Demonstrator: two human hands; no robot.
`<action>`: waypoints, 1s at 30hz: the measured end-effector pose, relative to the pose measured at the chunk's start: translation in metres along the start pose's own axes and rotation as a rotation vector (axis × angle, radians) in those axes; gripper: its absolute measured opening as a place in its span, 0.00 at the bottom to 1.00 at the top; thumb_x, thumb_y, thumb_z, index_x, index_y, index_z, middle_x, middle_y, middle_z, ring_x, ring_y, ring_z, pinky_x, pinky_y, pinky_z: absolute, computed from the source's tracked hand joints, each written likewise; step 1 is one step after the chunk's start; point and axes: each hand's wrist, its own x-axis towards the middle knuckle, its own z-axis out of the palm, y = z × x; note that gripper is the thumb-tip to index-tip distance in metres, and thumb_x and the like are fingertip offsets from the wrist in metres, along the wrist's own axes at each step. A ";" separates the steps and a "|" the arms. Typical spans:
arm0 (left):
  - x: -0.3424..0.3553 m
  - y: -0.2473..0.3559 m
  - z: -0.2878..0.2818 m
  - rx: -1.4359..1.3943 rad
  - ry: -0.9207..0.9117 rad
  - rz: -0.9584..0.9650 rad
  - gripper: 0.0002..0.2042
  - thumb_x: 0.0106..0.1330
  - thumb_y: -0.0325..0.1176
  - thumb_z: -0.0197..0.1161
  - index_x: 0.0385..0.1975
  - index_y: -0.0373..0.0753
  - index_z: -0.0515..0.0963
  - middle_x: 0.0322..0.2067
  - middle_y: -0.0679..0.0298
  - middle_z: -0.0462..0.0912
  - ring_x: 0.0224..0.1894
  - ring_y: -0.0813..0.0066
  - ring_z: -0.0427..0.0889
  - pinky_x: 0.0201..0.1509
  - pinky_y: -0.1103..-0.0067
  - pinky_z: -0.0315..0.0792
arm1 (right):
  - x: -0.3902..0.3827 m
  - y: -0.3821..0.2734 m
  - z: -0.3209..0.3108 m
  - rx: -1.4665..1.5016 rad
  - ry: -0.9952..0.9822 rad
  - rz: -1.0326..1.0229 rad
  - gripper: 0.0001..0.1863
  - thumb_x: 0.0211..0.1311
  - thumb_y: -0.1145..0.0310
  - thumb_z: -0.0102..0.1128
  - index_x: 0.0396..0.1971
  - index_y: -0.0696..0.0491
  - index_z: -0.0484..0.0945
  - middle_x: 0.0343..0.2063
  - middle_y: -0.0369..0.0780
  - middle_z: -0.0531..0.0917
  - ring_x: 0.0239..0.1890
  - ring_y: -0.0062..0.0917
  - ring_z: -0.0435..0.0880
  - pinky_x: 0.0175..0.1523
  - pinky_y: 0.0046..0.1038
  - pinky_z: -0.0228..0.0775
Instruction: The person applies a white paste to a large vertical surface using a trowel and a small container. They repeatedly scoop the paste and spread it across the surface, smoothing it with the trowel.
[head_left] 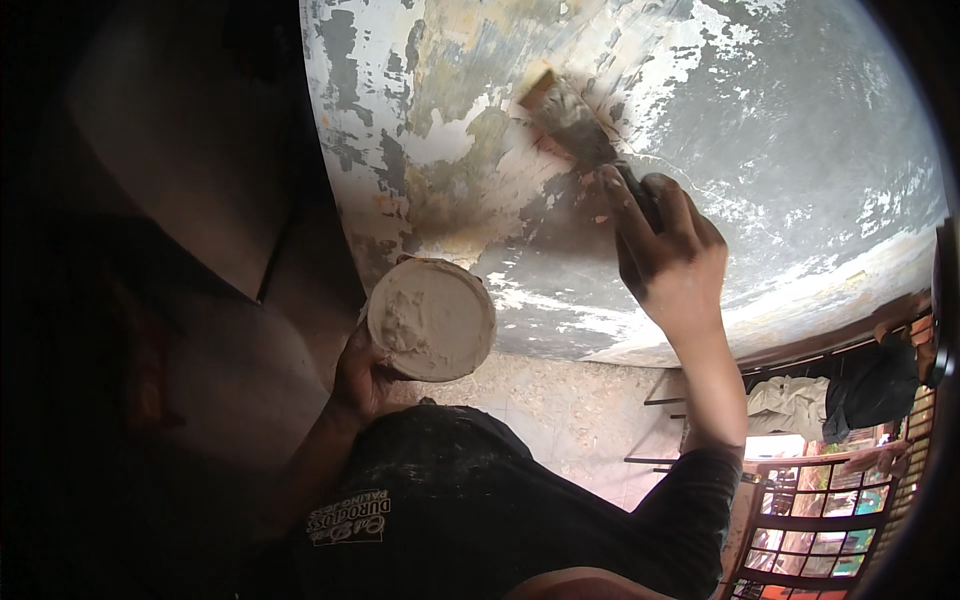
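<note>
Head view is showing a broad curved wall (760, 150), grey and white with peeling, patchy paint, filling the upper and right part of the picture. Below it, the person's dark shirt (500, 500) with a pale printed patch is taking up the lower middle. At the lower right, a metal railing (830, 520) is standing before a bright outdoor area, with dark and pale cloth hanging over a bar above it. The left hand (362, 378) is gripping from below a round tub of pale putty (432, 318), holding it tilted just beside the wall's lower left edge, its open face turned toward the camera. The right hand (670, 255) is closing around the dark handle of a putty knife (572, 125), whose wide smeared blade is pressing against the wall, up and left of the fist.
</note>
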 end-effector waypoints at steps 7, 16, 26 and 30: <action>-0.007 -0.010 0.003 0.037 0.031 -0.038 0.38 0.62 0.27 0.52 0.77 0.32 0.55 0.69 0.51 0.69 0.68 0.61 0.76 0.60 0.70 0.86 | -0.005 0.032 0.059 -0.009 0.080 -0.030 0.25 0.59 0.72 0.65 0.60 0.46 0.83 0.50 0.43 0.82 0.41 0.32 0.88 0.37 0.32 0.84; -0.042 0.000 -0.029 -0.041 0.148 0.014 0.39 0.58 0.24 0.54 0.76 0.31 0.58 0.67 0.51 0.72 0.69 0.58 0.74 0.73 0.63 0.73 | -0.027 0.031 0.014 0.060 -0.076 0.094 0.31 0.51 0.80 0.69 0.59 0.46 0.84 0.44 0.45 0.83 0.36 0.35 0.88 0.37 0.37 0.82; -0.042 0.005 -0.042 -0.014 0.082 0.026 0.36 0.63 0.28 0.55 0.76 0.33 0.58 0.67 0.52 0.73 0.68 0.59 0.75 0.70 0.64 0.76 | -0.010 -0.018 0.023 0.997 -0.019 0.451 0.17 0.69 0.79 0.58 0.56 0.58 0.77 0.39 0.46 0.87 0.36 0.24 0.88 0.38 0.27 0.80; -0.035 0.003 -0.029 0.008 0.038 0.000 0.36 0.64 0.28 0.54 0.76 0.32 0.58 0.68 0.51 0.71 0.68 0.59 0.76 0.69 0.64 0.78 | 0.002 -0.002 0.047 1.327 -0.046 0.631 0.13 0.75 0.76 0.56 0.56 0.59 0.78 0.36 0.41 0.88 0.31 0.16 0.84 0.31 0.20 0.74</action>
